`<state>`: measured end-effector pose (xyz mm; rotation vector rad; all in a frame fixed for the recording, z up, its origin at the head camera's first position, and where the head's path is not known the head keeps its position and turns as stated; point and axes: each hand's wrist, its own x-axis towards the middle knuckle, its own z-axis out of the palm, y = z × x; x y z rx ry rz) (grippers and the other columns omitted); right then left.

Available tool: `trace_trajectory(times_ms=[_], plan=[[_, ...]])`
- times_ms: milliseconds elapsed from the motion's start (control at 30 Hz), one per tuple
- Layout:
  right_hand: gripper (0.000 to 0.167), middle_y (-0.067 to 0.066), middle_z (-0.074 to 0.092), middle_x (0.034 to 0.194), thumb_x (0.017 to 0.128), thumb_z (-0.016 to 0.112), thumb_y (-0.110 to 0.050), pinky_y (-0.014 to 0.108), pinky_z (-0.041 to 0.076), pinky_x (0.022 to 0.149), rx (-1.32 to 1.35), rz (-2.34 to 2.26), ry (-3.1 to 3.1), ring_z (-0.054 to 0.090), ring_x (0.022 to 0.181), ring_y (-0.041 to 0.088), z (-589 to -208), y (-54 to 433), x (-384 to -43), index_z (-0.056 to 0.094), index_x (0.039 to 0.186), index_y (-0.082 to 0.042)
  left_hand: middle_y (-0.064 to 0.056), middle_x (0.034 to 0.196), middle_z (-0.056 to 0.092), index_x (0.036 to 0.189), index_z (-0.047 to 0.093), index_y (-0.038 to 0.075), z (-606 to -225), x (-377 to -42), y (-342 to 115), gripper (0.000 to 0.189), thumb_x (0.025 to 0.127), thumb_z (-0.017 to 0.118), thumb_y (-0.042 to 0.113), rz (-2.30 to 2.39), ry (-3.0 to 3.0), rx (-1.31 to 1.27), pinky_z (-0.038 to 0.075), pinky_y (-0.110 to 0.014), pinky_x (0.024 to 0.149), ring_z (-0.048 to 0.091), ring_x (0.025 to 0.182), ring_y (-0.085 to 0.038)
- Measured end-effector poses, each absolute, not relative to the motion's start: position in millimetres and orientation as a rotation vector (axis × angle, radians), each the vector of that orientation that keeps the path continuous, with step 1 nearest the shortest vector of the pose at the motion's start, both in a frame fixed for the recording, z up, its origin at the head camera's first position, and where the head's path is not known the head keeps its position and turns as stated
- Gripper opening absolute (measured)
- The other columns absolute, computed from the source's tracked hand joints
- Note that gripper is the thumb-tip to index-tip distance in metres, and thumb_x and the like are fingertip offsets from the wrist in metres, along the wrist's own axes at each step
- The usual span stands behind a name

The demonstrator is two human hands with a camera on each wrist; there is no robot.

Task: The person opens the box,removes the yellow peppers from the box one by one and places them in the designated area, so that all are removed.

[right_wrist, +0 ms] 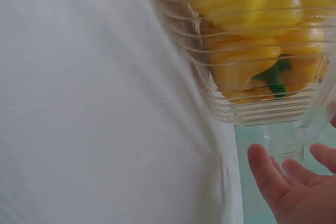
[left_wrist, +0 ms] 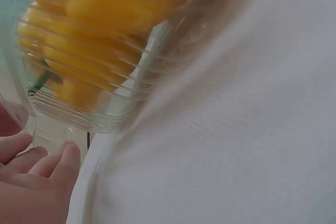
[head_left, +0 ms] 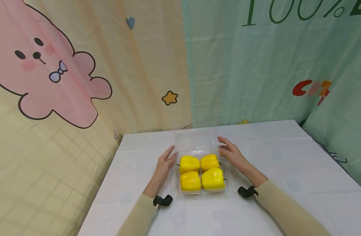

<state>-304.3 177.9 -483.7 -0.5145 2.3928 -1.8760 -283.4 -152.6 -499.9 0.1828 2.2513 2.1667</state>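
A clear plastic clamshell box [head_left: 175, 183] lies on the table with its lid [head_left: 196, 141] folded back toward the far edge. Several yellow bell peppers [head_left: 213, 179] fill the base in two rows, their green stems [right_wrist: 274, 80] pointing outward to the sides. My left hand [head_left: 164, 165] is by the box's far left corner, fingers loosely bent and holding nothing. On the opposite side, my right hand [head_left: 232, 154] hovers around the far right corner, fingers spread and relaxed. In both wrist views, the fingertips are near the clear lid, beyond the ribbed wall of the base.
A white cloth covers the table [head_left: 133, 170]. Behind it hangs a printed curtain [head_left: 151, 65] with a pink bear, and a green curtain [head_left: 339, 131] runs along the right. Black camera mounts [head_left: 163, 200] are strapped at both wrists.
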Motion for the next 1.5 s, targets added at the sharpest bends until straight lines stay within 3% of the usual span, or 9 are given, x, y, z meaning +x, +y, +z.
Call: trace_trajectory(times_ms=[100, 367, 733, 967, 1200, 1500], plan=[[0.054, 0.019, 0.027, 0.161, 0.106, 0.047, -0.013, 0.057, 0.043, 0.106, -0.464, -1.844, 2.389, 0.039, 0.138, 0.043, -485.9, 178.3, -304.7, 0.031, 0.157, -0.008, -0.003, 0.162, 0.031, 0.156, 0.039, 0.013, -502.7, -283.9, -153.1, 0.054, 0.104, 0.055, 0.018, 2.154, 2.237, 0.156, 0.032, -0.045, 0.116, 0.028, 0.149, -0.024], [0.052, 0.025, 0.031, 0.158, 0.105, 0.045, -0.01, 0.055, 0.047, 0.102, -0.4, -1.742, 2.414, 0.04, 0.136, 0.045, -490.5, 180.6, -305.9, 0.034, 0.155, -0.002, -0.013, 0.161, 0.032, 0.157, 0.035, 0.01, -508.1, -284.7, -155.2, 0.056, 0.103, 0.048, 0.006, 2.264, 2.018, 0.145, 0.038, -0.039, 0.112, 0.042, 0.141, -0.03], [0.054, 0.023, 0.034, 0.157, 0.105, 0.048, -0.014, 0.052, 0.049, 0.1, -0.375, -1.718, 2.412, 0.043, 0.135, 0.042, -489.7, 181.6, -306.5, 0.034, 0.156, -0.007, -0.011, 0.162, 0.028, 0.159, 0.032, 0.014, -510.9, -282.2, -154.5, 0.057, 0.105, 0.047, 0.007, 2.332, 1.879, 0.157, 0.038, -0.04, 0.113, 0.056, 0.124, -0.021], [0.055, 0.025, 0.035, 0.155, 0.103, 0.05, -0.012, 0.05, 0.052, 0.097, -0.361, -1.717, 2.398, 0.047, 0.13, 0.043, -490.4, 182.8, -309.2, 0.035, 0.156, -0.007, -0.007, 0.163, 0.028, 0.159, 0.032, 0.018, -511.8, -282.3, -156.5, 0.059, 0.104, 0.05, 0.009, 2.328, 1.85, 0.151, 0.042, -0.041, 0.109, 0.055, 0.125, -0.022], [0.055, 0.023, 0.04, 0.152, 0.101, 0.053, -0.013, 0.049, 0.054, 0.094, -0.337, -1.706, 2.434, 0.05, 0.127, 0.042, -485.7, 185.1, -312.0, 0.038, 0.154, -0.007, -0.008, 0.164, 0.024, 0.16, 0.028, 0.018, -511.7, -284.8, -154.8, 0.058, 0.106, 0.047, 0.012, 2.306, 1.867, 0.205, 0.038, -0.044, 0.113, 0.055, 0.123, -0.023], [0.048, 0.02, 0.044, 0.151, 0.103, 0.052, -0.015, 0.052, 0.052, 0.096, -0.358, -1.597, 2.607, 0.055, 0.122, 0.039, -466.4, 188.6, -305.9, 0.044, 0.15, -0.011, -0.008, 0.164, 0.024, 0.161, 0.027, 0.025, -516.6, -285.1, -156.9, 0.059, 0.107, 0.051, 0.025, 2.244, 1.933, 0.217, 0.038, -0.045, 0.113, 0.048, 0.135, -0.031]])
